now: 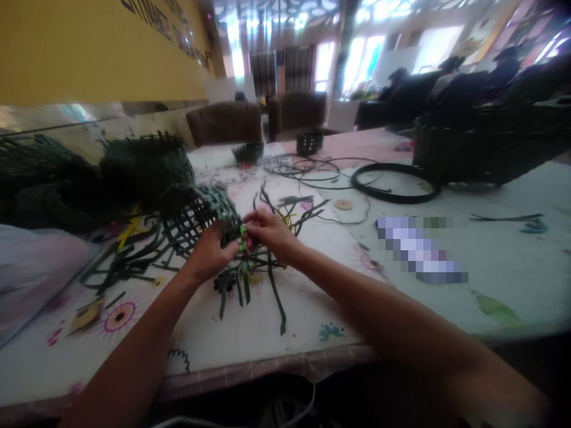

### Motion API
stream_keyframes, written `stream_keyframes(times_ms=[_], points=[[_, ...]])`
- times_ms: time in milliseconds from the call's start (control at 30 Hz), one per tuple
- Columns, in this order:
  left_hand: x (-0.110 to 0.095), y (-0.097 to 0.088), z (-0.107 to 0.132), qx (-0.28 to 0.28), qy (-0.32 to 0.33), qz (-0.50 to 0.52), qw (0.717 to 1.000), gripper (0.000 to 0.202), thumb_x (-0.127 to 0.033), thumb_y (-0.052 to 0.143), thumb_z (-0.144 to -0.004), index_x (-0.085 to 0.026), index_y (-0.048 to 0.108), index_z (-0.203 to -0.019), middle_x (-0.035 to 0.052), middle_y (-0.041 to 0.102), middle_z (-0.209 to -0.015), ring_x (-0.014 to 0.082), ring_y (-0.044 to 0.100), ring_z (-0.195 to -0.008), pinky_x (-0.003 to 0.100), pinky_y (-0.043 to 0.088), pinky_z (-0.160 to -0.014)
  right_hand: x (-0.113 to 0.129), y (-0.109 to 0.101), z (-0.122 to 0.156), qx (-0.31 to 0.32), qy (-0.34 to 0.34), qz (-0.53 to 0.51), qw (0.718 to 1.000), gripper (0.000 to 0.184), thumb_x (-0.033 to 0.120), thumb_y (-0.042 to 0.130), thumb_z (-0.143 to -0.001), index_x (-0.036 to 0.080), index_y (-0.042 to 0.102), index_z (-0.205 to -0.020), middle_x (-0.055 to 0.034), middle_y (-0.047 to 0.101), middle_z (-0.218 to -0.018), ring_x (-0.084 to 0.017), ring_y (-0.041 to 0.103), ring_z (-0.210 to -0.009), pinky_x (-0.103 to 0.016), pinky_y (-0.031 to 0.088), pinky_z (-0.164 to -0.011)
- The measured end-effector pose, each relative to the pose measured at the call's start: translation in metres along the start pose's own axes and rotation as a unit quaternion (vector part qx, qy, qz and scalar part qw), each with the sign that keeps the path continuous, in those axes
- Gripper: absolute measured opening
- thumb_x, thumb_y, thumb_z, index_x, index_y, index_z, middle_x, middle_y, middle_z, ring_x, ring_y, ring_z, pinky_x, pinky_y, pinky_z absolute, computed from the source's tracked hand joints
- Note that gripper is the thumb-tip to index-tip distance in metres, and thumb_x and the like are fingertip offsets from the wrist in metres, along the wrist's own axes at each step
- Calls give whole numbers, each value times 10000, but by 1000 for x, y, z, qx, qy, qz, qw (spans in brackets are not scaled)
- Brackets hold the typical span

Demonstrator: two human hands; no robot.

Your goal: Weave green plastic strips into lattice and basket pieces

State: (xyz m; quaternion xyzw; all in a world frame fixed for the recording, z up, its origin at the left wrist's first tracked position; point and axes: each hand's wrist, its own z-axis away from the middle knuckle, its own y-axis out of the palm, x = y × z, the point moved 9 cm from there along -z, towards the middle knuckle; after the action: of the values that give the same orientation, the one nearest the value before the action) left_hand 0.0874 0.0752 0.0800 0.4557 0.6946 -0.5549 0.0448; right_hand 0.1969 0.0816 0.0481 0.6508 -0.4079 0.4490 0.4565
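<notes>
Head view: my left hand grips the edge of a dark green woven strip panel, holding it tilted above the printed tablecloth so my right hand can reach it, pinching a strip end there.

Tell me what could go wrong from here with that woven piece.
The woven green strip panel is held only at its near corner by the left hand and right hand, so its open weave might slip apart. The loose strip ends below the hands could snag or tangle.
</notes>
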Motion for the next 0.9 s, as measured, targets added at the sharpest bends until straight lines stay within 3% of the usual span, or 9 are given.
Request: stream_keyframes(times_ms=[133,300,367,433,600,900], points=[[-2,4,1,58,-12,26,998,464,-359,626,-753,-140,581,-1160,99,647,-1124,276,602,-1020,424,466,-950,-4,-4,-3,-10,12,42,999,156,14,520,-798,168,524,-824,70,578,-530,-89,569,-427,-188,491,-428],[4,13,9,230,-47,103,967,446,-479,632,-783,-196,634,-1127,69,673,-1128,267,616,-1039,382,485,-929,-5,-13,-4,-27,28,94,995,160,-1,533,-763,148,541,-708,71,527,-466,-71,531,-402,-164,454,-403],[11,8,7,211,-66,106,969,381,-498,552,-832,-211,685,-1043,49,701,-1083,254,625,-1022,373,473,-940,-4,-13,-5,-20,18,98,995,143,17,545,-765,143,549,-697,73,523,-466,-62,516,-399,-156,442,-401],[19,2,2,146,-82,62,984,341,-461,512,-839,-204,714,-935,34,724,-953,241,641,-921,363,484,-889,-4,-12,-5,-9,15,96,995,138,28,547,-766,146,546,-693,77,519,-460,-59,506,-395,-153,433,-400],[13,5,-4,53,-37,-42,997,212,-350,550,-780,-191,688,-750,5,681,-725,204,614,-716,299,472,-697,-6,-9,-3,5,15,95,995,161,24,540,-774,159,536,-686,82,500,-431,-59,475,-367,-153,385,-375],[9,-1,-4,40,-21,-122,991,218,-315,480,-749,-182,569,-600,9,542,-563,182,522,-616,277,375,-583,-8,-6,-3,3,23,81,996,169,23,544,-774,163,522,-683,84,497,-441,-64,466,-358,-166,374,-372]])
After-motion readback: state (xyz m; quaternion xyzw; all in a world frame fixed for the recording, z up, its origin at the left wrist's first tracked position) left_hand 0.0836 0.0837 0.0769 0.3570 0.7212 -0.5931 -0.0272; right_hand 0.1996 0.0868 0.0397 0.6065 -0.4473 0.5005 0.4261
